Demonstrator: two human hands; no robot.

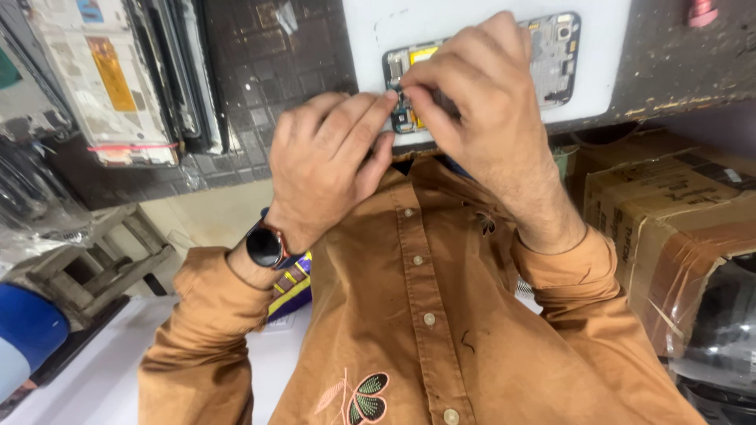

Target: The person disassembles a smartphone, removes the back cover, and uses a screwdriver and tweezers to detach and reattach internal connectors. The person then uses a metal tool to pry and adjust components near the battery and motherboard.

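An opened phone (554,57) with its inner boards and a yellow part showing lies on a white mat (480,20) at the top of the view. My right hand (484,106) covers the phone's middle, with thumb and forefinger pinched on a small part (400,88) near its left end. My left hand (327,165), with a dark round watch (264,245) on its wrist, has its fingers curled and their tips pressed against the same end of the phone. Both hands meet at that spot. Brown shirt sleeves cover my arms.
A dark tiled bench top (268,71) carries the mat. Several flat phone panels (118,79) are stacked at the upper left. A taped cardboard box (669,212) stands at the right, a wooden stool (102,264) and a blue-white cylinder (24,334) at the left.
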